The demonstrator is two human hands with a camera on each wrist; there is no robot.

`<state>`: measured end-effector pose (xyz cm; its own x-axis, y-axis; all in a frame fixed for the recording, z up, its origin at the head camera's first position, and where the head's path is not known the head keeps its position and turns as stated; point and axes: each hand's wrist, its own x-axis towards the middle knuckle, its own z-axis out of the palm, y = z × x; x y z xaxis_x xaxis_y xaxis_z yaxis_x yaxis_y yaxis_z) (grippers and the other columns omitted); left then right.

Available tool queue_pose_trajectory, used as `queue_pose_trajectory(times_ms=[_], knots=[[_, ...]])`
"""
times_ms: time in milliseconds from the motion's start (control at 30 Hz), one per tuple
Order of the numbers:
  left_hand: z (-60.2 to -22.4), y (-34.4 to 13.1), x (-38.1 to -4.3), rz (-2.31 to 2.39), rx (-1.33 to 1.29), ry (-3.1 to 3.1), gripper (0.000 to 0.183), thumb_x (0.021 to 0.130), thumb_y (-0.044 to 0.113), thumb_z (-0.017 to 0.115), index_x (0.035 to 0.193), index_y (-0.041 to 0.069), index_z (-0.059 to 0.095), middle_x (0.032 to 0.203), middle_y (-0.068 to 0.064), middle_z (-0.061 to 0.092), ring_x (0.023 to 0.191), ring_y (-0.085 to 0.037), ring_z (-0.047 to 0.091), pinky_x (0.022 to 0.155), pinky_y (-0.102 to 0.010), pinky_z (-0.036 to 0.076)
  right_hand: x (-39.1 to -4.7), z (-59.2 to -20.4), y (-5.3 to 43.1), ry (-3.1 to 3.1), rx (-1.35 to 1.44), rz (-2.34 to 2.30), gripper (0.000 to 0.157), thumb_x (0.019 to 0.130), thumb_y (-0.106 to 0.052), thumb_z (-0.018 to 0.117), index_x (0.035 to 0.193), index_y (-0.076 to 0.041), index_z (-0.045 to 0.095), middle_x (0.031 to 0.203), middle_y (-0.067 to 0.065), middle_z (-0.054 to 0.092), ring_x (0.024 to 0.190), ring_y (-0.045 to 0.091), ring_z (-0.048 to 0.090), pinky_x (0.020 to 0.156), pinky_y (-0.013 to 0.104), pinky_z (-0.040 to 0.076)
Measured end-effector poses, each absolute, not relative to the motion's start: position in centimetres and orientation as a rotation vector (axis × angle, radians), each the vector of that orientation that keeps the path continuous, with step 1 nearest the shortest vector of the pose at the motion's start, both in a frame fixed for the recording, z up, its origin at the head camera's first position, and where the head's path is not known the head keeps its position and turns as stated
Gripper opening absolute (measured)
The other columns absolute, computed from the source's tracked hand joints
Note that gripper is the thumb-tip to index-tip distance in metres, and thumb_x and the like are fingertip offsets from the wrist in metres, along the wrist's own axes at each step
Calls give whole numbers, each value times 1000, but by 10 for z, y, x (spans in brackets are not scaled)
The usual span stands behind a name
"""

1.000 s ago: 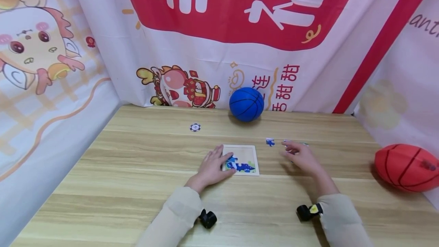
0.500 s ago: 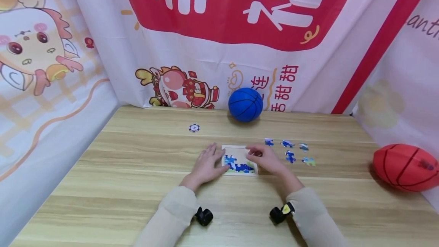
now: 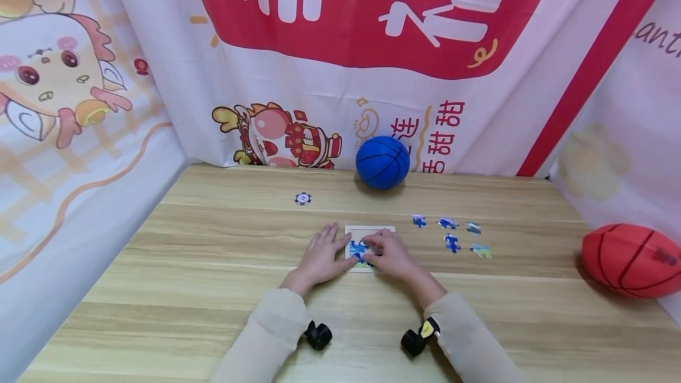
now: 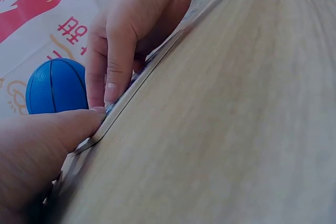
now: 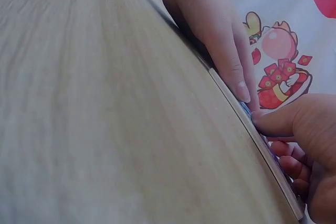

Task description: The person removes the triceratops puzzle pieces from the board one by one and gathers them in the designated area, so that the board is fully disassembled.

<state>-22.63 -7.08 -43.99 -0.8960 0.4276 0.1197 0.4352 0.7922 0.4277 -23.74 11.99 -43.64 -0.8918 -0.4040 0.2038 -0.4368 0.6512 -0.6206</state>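
A small jigsaw puzzle in a white-rimmed tray point(image 3: 382, 228) lies flat on the table, with blue puzzle pieces point(image 3: 357, 247) along its left and lower part. My left hand point(image 3: 321, 256) rests at the tray's left edge, fingers extended and thumb at the lower left corner. Over the tray's right half is my right hand point(image 3: 393, 257), its thumb and bent fingers pinching a puzzle piece that the hand mostly hides. In the left wrist view the fingertips point(image 4: 111, 93) of the right hand reach down to the puzzle surface, close to the left thumb.
Several loose puzzle pieces point(image 3: 452, 243) lie right of the tray. A blue toy basketball point(image 3: 383, 162) stands at the back, and a red ball point(image 3: 631, 260) at the right edge. A round chip point(image 3: 303, 198) lies at the back left. Printed cloth point(image 3: 298, 81) hangs behind the table.
My right hand has moved left from the loose pieces to the tray, then farther in over the puzzle. My left hand has stayed at the tray's left edge, its fingers shifting slightly.
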Motion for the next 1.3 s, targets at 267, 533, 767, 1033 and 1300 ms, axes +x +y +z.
queue_pose_trajectory(times_ms=[267, 533, 767, 1033, 1300], knots=[[-438, -70, -226, -718, -711, -2968, 62, 82, 49, 48, 130, 11, 39, 138, -21, 17, 126, -32, 10, 100, -45, 8, -236, -437, 115, -2755, 629, 1141, 25, 73, -10, 68, 97, -7, 60, 84, 0, 52, 79, 15, 45, 70, 31, 39], [-439, -70, -226, -728, -702, -2974, 62, 82, 48, 49, 131, 12, 38, 138, -20, 16, 127, -31, 9, 101, -43, 6, -237, -440, 111, -2728, 545, 1321, 26, 72, -1, 67, 96, -6, 58, 77, 1, 52, 70, 15, 47, 63, 28, 41], [-439, -70, -227, -713, -700, -2974, 63, 81, 50, 48, 131, 13, 38, 138, -20, 16, 127, -31, 9, 101, -43, 7, -237, -439, 110, -2726, 515, 1333, 24, 72, -2, 67, 95, -4, 60, 73, 1, 51, 67, 14, 46, 60, 27, 40], [-440, -71, -226, -722, -682, -2995, 64, 81, 51, 48, 132, 14, 36, 139, -19, 14, 127, -30, 7, 101, -43, 5, -238, -432, 119, -2710, 523, 1515, 27, 74, -5, 67, 100, -3, 62, 77, 1, 57, 69, 14, 50, 61, 26, 44], [-437, -72, -225, -731, -683, -2995, 65, 81, 52, 48, 132, 13, 35, 140, -19, 12, 127, -30, 7, 101, -43, 5, -233, -413, 153, -2782, 347, 1604, 32, 79, -14, 63, 110, -11, 59, 89, 3, 56, 81, 19, 49, 69, 31, 43]])
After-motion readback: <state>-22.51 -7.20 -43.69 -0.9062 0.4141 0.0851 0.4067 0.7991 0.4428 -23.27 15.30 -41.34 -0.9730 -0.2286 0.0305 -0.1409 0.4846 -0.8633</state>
